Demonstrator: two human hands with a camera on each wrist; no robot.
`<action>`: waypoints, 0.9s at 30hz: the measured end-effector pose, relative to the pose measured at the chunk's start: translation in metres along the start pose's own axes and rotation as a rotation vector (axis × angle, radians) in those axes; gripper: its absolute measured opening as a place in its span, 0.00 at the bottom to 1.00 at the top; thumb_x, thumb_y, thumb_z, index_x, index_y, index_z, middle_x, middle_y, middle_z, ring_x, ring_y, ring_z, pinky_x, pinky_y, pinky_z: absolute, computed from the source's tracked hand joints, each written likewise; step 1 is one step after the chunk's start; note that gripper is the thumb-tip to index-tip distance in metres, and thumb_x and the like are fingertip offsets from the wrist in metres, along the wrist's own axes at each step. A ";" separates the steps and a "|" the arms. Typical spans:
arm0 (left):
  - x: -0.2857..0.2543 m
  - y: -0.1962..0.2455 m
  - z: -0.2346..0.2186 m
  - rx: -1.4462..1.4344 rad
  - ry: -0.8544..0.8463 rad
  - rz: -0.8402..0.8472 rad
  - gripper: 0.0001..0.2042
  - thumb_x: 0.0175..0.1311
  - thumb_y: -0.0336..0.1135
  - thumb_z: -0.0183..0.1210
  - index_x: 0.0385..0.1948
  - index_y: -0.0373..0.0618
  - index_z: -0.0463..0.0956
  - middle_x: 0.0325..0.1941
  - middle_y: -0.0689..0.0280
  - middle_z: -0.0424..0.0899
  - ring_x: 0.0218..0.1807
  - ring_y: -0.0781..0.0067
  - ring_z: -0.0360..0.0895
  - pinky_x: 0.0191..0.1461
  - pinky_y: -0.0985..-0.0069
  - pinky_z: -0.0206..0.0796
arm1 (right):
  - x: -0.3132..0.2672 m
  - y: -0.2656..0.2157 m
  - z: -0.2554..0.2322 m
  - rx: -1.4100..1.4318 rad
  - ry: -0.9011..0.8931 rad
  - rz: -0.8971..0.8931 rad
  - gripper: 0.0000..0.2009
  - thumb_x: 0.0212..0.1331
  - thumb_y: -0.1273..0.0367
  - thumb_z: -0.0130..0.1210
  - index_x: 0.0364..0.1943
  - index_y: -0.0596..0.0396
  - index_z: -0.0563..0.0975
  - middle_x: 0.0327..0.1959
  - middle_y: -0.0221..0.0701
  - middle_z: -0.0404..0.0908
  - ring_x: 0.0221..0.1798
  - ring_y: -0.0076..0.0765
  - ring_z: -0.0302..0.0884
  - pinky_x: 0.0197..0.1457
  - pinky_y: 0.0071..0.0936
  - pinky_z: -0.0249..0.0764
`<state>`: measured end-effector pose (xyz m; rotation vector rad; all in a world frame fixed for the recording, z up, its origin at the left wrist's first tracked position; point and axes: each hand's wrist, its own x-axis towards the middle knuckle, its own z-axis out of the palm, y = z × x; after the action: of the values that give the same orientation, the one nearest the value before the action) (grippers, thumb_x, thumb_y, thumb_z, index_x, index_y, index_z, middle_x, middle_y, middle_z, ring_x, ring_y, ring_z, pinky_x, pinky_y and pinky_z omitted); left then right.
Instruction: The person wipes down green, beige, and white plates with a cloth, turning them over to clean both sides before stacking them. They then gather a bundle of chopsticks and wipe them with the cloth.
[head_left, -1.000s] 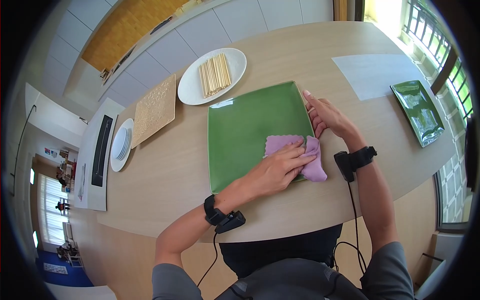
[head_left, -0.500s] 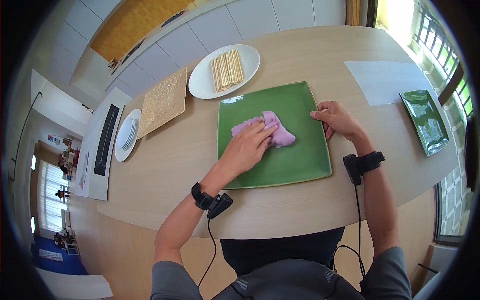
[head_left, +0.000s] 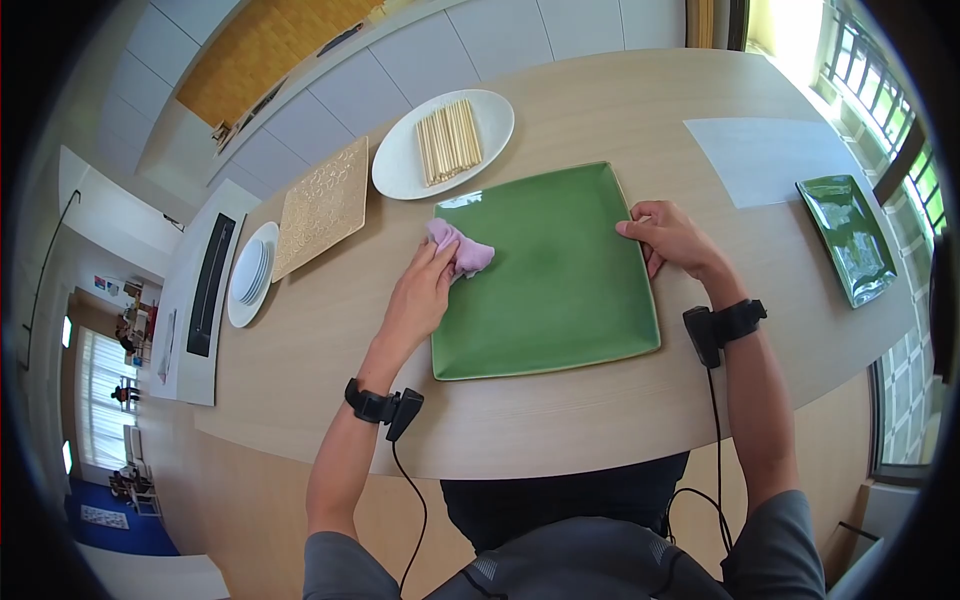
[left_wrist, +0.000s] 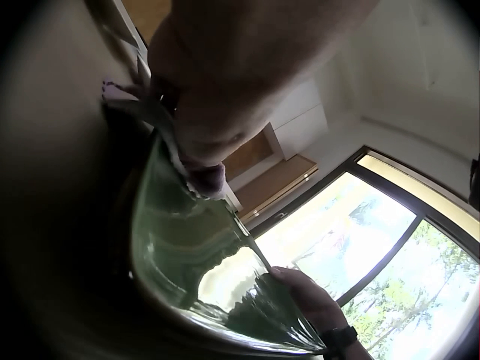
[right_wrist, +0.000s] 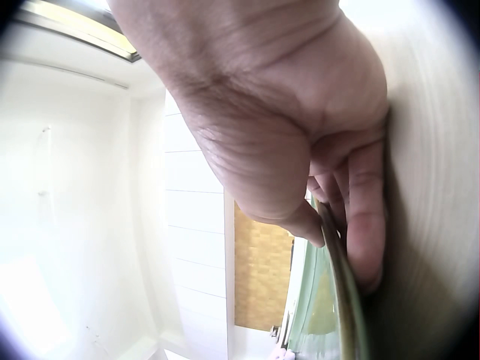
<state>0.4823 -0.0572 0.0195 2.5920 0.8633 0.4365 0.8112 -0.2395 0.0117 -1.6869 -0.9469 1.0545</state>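
Observation:
A large square green plate (head_left: 550, 300) lies on the table in front of me. At its left edge, my left hand (head_left: 420, 288) holds a pale purple cloth (head_left: 472, 256) bunched under the fingers. The left wrist view shows the cloth (left_wrist: 154, 112) folded over the plate's rim, with part of it hanging on the outer side. My right hand (head_left: 676, 240) grips the plate's right edge. In the right wrist view its thumb (right_wrist: 304, 225) is on the upper face and the fingers (right_wrist: 365, 244) are on the underside.
Behind the plate stands a white oval plate (head_left: 393, 165) bearing a bundle of gold sticks (head_left: 449, 142). To the left are a gold patterned square plate (head_left: 322, 208) and stacked small white dishes (head_left: 250, 270). A white sheet (head_left: 765, 160) and a green rectangular dish (head_left: 848, 240) lie at right.
My left hand has swept the cloth from the plate's lower right corner across the middle to its left edge. The right hand has closed its thumb and fingers on the right edge.

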 end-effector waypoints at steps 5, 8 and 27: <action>-0.012 0.004 -0.001 0.034 -0.001 0.097 0.20 0.69 0.22 0.49 0.63 0.40 0.71 0.66 0.49 0.71 0.74 0.43 0.60 0.73 0.59 0.59 | -0.002 -0.003 0.002 0.027 0.000 -0.009 0.13 0.67 0.64 0.59 0.32 0.62 0.76 0.22 0.33 0.80 0.20 0.27 0.78 0.21 0.24 0.76; -0.019 0.008 -0.001 0.037 -0.029 0.140 0.22 0.67 0.19 0.47 0.63 0.39 0.71 0.68 0.47 0.69 0.74 0.43 0.60 0.75 0.60 0.56 | -0.001 -0.002 0.002 0.029 0.000 -0.011 0.13 0.66 0.64 0.59 0.32 0.62 0.76 0.22 0.33 0.79 0.20 0.27 0.78 0.20 0.24 0.75; -0.032 0.051 0.010 -0.161 -0.280 0.223 0.28 0.62 0.13 0.43 0.63 0.48 0.74 0.73 0.45 0.64 0.76 0.47 0.60 0.78 0.66 0.52 | -0.001 -0.002 0.005 0.025 0.025 -0.017 0.13 0.66 0.63 0.60 0.29 0.57 0.74 0.19 0.27 0.76 0.17 0.21 0.74 0.19 0.20 0.72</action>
<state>0.4873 -0.1171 0.0275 2.5271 0.4301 0.1849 0.8057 -0.2386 0.0130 -1.6654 -0.9271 1.0273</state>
